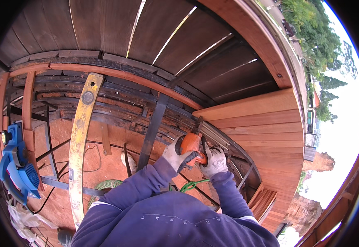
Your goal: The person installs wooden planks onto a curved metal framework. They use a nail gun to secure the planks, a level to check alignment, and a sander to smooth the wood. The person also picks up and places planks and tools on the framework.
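Both gloved hands were closed around an orange nail gun (192,145): the left hand (176,154) wrapped its body and handle, the right hand (215,161) pressed against its front end. The tool's nose sat against the edge of the light wooden boards (261,127), just where they met the dark steel frame (154,123). A green air hose (192,185) ran from the tool down past the purple sleeves.

Judgement: a board was being fastened to the frame. The next move would call for the nose held square and firm on the board edge, with the right fingers kept clear of the muzzle.

A long yellow spirit level (80,140) lay across the framing to the left; beyond it hung a blue power tool (18,164). No containers were seen.
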Motion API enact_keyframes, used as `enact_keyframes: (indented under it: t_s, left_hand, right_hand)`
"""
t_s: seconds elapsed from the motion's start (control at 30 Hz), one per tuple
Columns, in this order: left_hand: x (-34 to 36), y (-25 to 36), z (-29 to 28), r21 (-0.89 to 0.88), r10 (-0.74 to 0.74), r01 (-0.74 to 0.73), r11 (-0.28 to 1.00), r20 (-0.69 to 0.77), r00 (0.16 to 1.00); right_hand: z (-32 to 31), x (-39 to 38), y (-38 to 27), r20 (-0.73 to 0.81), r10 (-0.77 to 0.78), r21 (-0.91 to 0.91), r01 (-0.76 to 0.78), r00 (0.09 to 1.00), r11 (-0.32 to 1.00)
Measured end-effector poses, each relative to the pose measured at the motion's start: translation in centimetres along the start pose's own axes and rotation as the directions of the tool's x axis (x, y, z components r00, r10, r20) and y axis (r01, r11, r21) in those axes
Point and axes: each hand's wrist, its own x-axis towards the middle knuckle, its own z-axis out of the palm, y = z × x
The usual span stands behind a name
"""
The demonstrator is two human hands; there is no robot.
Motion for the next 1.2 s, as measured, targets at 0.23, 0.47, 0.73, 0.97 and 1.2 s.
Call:
enact_keyframes:
  t_s: [0.23, 0.47, 0.73, 0.97, 1.2]
  left_hand:
    - [0.7, -0.6, -0.2, -0.149, -0.067, 0.067, 0.987, 0.006, 0.998]
    - [0.8, -1.8, -0.4, -0.09, -0.051, 0.051, 0.995, 0.003, 0.999]
    - [0.4, -0.9, -0.2, -0.175, -0.097, 0.098, 0.98, 0.013, 0.995]
    - [0.2, 0.5, 0.2, -0.19, -0.164, 0.171, 0.967, 0.05, 0.985]
    - [-1.8, -1.3, 1.2, -0.011, -0.153, 0.154, 0.988, 0.014, 0.988]
  right_hand:
    - [-0.9, 0.1, -1.2, 0.032, 0.056, -0.05, -0.054, 0.998, 0.997]
    - [-1.9, 0.0, -2.0, 0.113, 0.107, -0.034, -0.104, 0.988, 0.994]
    - [-1.9, -0.2, -2.0, 0.103, 0.104, -0.031, -0.101, 0.989, 0.994]
    - [-2.0, -1.5, -2.2, 0.054, 0.098, 0.024, -0.1, 0.994, 0.995]
    - [0.3, -4.4, -2.0, 0.051, 0.09, 0.109, -0.095, 0.995, 0.989]
